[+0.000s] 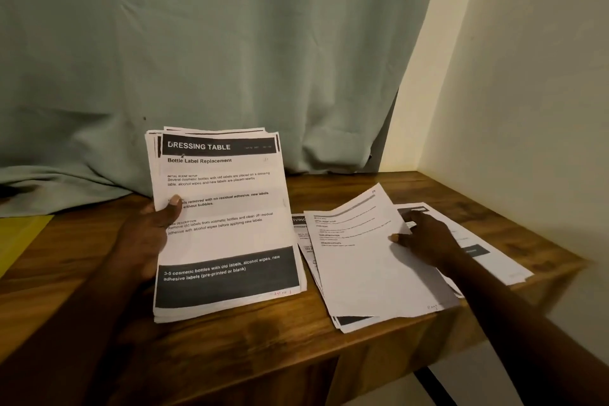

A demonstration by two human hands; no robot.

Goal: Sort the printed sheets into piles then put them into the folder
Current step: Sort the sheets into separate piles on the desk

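Left hand (150, 231) grips the tilted stack (224, 224), right hand (425, 237) pinches a loose sheet (362, 260) over piles (478, 252) on the table (263, 339).

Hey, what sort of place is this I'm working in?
Probably a room at home, at a wooden desk set in a corner. A pale green curtain hangs behind it, a plain wall stands on the right, and the left hand and right hand hold printed sheets.
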